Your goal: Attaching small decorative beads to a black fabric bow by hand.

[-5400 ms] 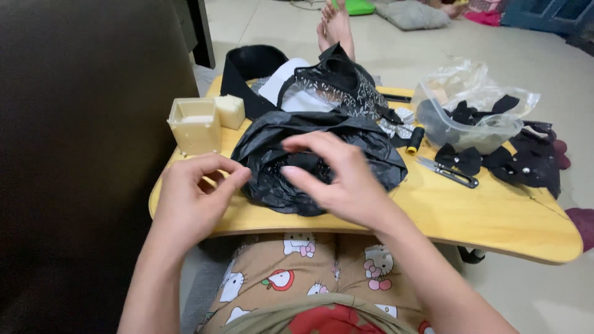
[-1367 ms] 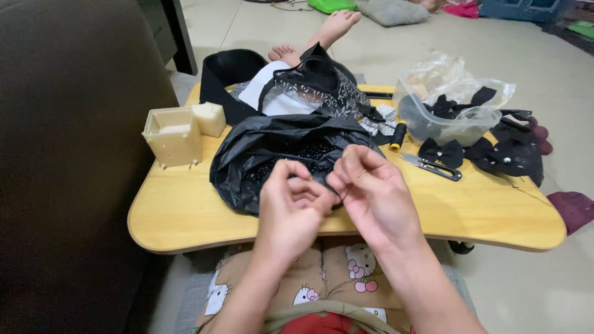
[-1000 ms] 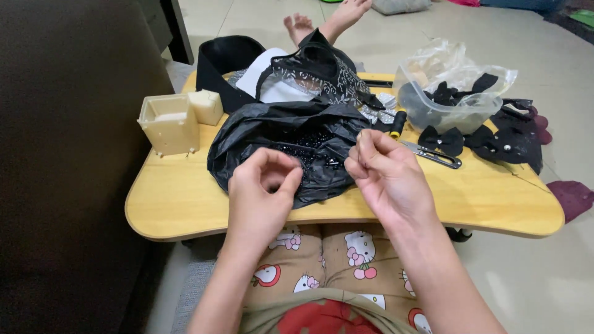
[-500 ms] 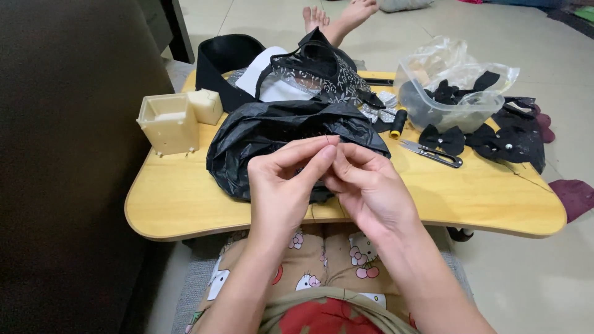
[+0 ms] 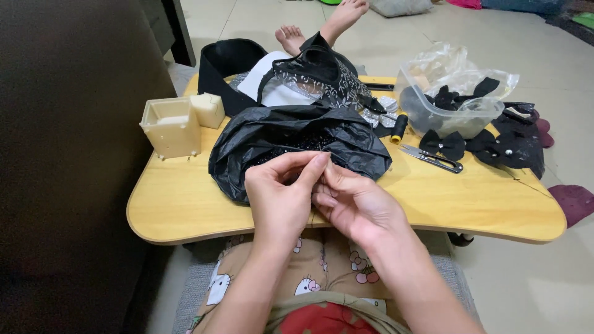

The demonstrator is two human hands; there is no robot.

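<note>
My left hand [image 5: 278,201] and my right hand [image 5: 359,207] meet fingertip to fingertip above the near edge of a wooden lap table [image 5: 179,204]. Each hand's thumb and forefinger are pinched shut on something too small to make out. Just behind the fingers lies a crumpled black plastic bag [image 5: 346,133] holding tiny dark beads [image 5: 281,149]. My wrists hover over my lap, which is covered in cartoon-patterned trousers.
A cream plastic box [image 5: 168,127] stands at the table's left. Black lace fabric [image 5: 322,71], a black thread spool [image 5: 400,127], metal snips [image 5: 433,158], a clear tub of black bows [image 5: 458,114] and loose bows [image 5: 504,145] lie behind and to the right. A dark upholstered surface [image 5: 62,154] fills the left; bare feet [image 5: 291,37] rest beyond the table.
My hands were apart over the bag a second ago. They have come together at the fingertips and drawn slightly toward me.
</note>
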